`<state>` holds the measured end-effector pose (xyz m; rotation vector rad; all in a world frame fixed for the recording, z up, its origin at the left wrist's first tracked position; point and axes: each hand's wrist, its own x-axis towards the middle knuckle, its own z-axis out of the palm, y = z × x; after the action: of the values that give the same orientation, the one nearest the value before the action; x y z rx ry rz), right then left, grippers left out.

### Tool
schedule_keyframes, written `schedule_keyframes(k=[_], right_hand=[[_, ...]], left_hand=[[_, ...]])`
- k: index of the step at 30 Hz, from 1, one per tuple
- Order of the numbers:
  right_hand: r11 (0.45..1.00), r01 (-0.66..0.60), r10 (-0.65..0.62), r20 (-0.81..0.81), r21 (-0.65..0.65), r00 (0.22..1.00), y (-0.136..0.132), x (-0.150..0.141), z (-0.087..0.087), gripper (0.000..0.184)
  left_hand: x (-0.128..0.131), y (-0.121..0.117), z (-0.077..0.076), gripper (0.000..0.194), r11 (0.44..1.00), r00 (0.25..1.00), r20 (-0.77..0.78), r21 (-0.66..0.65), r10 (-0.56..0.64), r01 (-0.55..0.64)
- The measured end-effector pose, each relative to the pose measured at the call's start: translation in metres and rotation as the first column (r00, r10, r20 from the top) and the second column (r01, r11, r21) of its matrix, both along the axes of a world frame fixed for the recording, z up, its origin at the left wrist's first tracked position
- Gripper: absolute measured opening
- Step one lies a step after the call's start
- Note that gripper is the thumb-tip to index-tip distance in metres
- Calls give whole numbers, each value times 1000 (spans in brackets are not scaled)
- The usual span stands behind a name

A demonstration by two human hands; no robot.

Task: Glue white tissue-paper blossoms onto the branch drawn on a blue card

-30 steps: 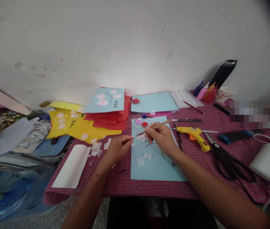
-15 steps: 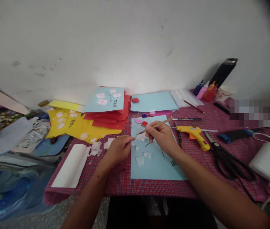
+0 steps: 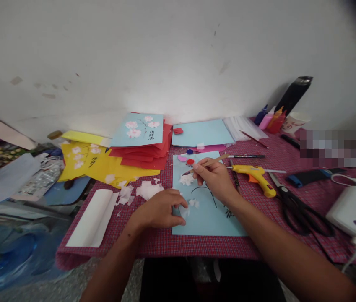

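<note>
One brush (image 3: 220,159) pinched in right grip (image 3: 213,178); left grip (image 3: 163,208) spread around white scrap (image 3: 184,212) on blue sheet (image 3: 204,225).

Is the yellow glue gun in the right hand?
No, the right hand holds a slim brush, while the yellow glue gun lies on the checked tablecloth.

Black flask (image 3: 294,95), paper cup (image 3: 296,122), black-handled scissors (image 3: 285,193), white device (image 3: 350,205)
</note>
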<state>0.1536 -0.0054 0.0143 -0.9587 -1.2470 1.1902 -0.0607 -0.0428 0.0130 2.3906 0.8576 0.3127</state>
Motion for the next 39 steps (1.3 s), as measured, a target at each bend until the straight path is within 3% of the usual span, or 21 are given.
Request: schedule_keyframes(k=[5, 10, 13, 17, 20, 23, 26, 30, 39], right_hand=[[1000, -2, 1, 5, 11, 1000, 1, 0, -2, 31], [1000, -9, 9, 1, 11, 1000, 2, 0, -4, 31], [1000, -8, 8, -9, 14, 1000, 2, 0, -4, 32], [998, 17, -14, -65, 56, 998, 0, 2, -1, 29], [994, 14, -1, -126, 106, 992, -3, 5, 0, 24], [988, -30, 58, -177, 154, 983, -7, 7, 0, 20], [979, -98, 128, -167, 178, 977, -11, 7, 1, 19], [970, -171, 187, -80, 172, 979, -16, 5, 6, 21], [960, -224, 218, 51, 167, 975, -15, 1, 3, 19]], left_hand=[[1, -2, -2, 36, 1000, 999, -46, 18, 23, -22], [8, -3, -6, 13, 994, 997, -59, 96, 50, -44], [10, -3, -5, 7, 995, 998, 9, 82, 56, -57], [5, 0, 1, 13, 965, 941, 222, -114, 257, -236], [-1, 4, 2, 18, 860, 784, 397, -395, 477, -323], [-2, 7, -2, 22, 727, 604, 494, -650, 625, -221], [2, 9, -4, 23, 655, 520, 514, -745, 682, -123], [5, 10, -4, 22, 638, 511, 508, -762, 694, -109], [4, 10, -9, 20, 669, 556, 516, -737, 652, -101]])
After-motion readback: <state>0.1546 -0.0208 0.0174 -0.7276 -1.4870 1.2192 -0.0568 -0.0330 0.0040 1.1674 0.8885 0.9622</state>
